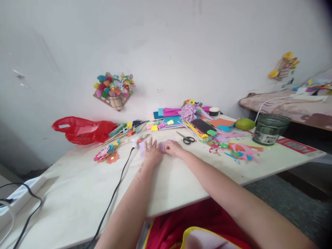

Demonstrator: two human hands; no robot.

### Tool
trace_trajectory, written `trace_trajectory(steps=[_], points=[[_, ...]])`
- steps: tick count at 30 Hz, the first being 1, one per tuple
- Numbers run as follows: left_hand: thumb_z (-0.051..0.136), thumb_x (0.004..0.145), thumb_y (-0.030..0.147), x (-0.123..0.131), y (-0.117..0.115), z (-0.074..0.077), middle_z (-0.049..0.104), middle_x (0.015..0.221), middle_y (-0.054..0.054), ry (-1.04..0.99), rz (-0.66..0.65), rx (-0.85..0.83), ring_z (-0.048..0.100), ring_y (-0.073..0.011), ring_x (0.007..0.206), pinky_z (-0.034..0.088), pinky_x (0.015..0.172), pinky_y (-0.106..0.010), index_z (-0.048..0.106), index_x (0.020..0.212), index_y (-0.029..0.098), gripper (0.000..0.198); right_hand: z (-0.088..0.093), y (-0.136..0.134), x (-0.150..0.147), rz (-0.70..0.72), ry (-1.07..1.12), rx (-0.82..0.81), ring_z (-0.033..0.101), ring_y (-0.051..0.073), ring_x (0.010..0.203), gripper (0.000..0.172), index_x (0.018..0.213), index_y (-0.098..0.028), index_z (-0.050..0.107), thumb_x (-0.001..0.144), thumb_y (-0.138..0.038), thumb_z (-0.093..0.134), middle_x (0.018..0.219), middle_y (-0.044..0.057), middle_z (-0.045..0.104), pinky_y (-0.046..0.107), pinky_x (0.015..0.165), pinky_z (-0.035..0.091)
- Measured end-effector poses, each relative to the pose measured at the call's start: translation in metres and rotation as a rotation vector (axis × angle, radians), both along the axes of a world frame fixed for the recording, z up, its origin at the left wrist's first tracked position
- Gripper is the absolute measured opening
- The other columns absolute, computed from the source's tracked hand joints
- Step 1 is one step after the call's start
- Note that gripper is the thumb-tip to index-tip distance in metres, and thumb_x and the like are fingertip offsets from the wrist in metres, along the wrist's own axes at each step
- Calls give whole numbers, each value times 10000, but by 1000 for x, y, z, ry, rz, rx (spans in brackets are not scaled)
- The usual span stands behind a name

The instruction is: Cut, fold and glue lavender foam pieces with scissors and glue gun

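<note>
Both my hands rest on a pale lilac piece of paper (163, 144) on the white table (77, 193). My left hand (152, 152) lies flat on it with fingers stretched out. My right hand (172, 148) has its fingers curled and pressed down on the paper's right part. Black-handled scissors (186, 138) lie just beyond my right hand. A glue gun (137, 140) with a black cord (114, 193) sits just left of my left hand.
Coloured paper sheets, scraps and a lilac paper flower (187, 112) crowd the far table. A red plastic bag (83, 129) lies at the left, a green glass jar (269, 128) and a green fruit (245, 123) at the right. Paper-flower baskets (114, 89) hang on the wall.
</note>
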State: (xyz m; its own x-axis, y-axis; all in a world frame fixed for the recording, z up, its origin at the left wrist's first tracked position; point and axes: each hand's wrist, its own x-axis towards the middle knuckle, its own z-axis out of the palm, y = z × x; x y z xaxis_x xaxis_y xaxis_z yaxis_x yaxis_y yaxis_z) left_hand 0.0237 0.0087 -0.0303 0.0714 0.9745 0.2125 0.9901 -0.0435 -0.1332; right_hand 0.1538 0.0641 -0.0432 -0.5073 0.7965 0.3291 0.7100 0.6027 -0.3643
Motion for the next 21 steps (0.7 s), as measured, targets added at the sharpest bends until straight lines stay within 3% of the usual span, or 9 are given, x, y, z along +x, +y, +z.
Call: trace_trajectory(steps=[6,13,21], points=[[187,859,309,-5,6,-8,264,1434,-18,-128,-10,-136,-17,-255,1338,29,1062,-513,340,1338,207,512,-4,6,4,59,40,2,553,113,707,164,646,-164,647,704,-316,637,814,30,618,200,613,362],[190,868,345,-7,7,-9,267,1432,-2,-142,1,-131,-8,-253,1339,18,1055,-529,345,1330,258,495,-10,18,15,94,87,4,537,105,707,162,649,-169,629,668,-324,673,809,10,607,198,605,355],[181,867,379,-6,6,-6,248,1438,23,-171,26,-150,-26,-259,1337,16,1055,-524,328,1339,271,506,-5,17,23,76,42,9,542,126,779,160,659,-172,627,671,-326,668,836,22,613,209,664,365]])
